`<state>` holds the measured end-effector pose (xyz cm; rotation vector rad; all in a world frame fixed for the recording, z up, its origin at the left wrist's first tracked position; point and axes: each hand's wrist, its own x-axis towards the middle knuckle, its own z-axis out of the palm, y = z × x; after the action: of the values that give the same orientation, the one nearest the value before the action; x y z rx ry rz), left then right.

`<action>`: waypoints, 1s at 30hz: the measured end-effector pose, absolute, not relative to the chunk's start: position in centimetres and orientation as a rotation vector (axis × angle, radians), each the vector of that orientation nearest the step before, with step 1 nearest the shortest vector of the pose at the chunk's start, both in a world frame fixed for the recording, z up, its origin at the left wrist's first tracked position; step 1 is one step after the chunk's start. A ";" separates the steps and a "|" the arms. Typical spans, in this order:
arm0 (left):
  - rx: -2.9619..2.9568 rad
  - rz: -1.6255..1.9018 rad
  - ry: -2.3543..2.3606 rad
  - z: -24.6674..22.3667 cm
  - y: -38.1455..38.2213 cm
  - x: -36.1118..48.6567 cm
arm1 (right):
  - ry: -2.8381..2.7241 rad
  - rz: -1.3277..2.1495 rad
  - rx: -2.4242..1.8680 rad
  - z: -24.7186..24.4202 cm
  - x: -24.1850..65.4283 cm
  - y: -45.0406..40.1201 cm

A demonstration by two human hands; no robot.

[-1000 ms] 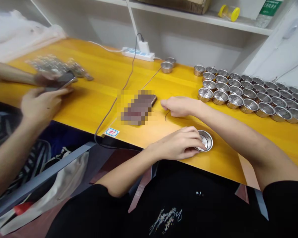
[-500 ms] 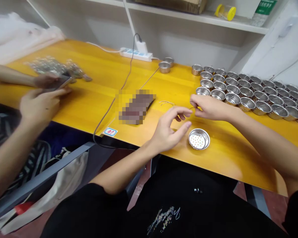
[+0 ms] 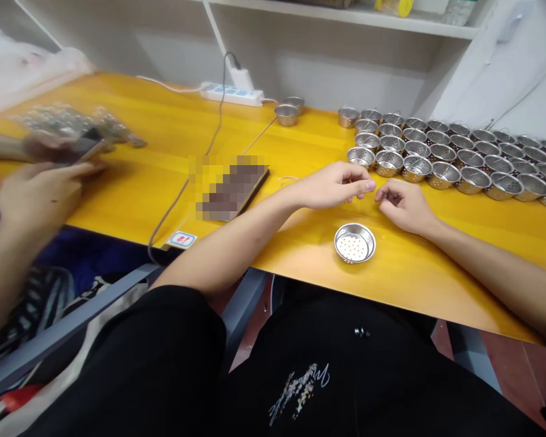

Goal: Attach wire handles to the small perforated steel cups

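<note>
Your left grip and right grip sit close, fingertips facing but just apart, both curled narrow. You cannot tell whether either holds anything, since the fingers hide it. A perforated steel strainer cup lies open side up on the yellow table, just below the gap between them and untouched. A thin wire lies just beside your left wrist. Rows of strainer cups stand beyond the grips. A pixelated patch hides one object on the left.
</note>
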<state>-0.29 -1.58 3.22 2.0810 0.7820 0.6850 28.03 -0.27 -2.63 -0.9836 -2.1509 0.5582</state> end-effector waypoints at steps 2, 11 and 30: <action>2.073 0.510 0.691 3.0 -2.2 -1.3 | -2.028 0.701 -1.035 -3.4 27.9 0.1; 2.128 0.214 0.473 1.8 -3.1 -1.4 | -1.867 0.902 -1.043 -3.3 27.9 0.5; 2.052 0.723 0.990 -0.8 -0.6 -0.8 | -1.475 1.185 -0.866 -2.9 27.8 0.3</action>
<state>-0.81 -0.64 -0.80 2.0524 0.9896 0.7226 27.78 0.31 -2.92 -0.8655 -1.4747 1.1846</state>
